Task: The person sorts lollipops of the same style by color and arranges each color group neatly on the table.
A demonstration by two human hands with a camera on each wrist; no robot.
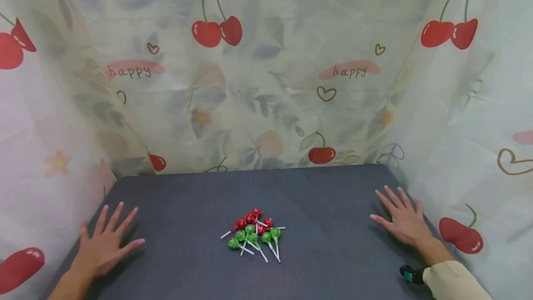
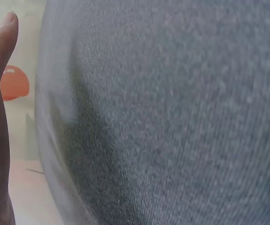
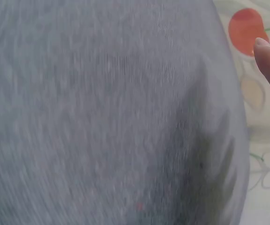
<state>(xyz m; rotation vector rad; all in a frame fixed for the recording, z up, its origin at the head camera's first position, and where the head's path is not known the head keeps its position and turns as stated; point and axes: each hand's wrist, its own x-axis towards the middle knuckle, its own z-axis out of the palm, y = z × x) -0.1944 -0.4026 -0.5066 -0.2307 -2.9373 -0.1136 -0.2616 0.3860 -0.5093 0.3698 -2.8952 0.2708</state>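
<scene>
Several lollipops lie in a loose heap at the middle of the dark grey table. Red-wrapped lollipops are at the back of the heap, and green-wrapped lollipops lie in front, white sticks pointing various ways. Far to the left of them, my left hand is spread over the table's left side, holding nothing. My right hand is spread the same way near the right edge, also with nothing in it. Each wrist view shows part of its own hand and the grey cloth surface, with a hand's shadow on it.
Patterned curtains with cherries and "happy" lettering hang behind the table and along both sides. A dark band with a teal part is at the right wrist, beside a cream sleeve.
</scene>
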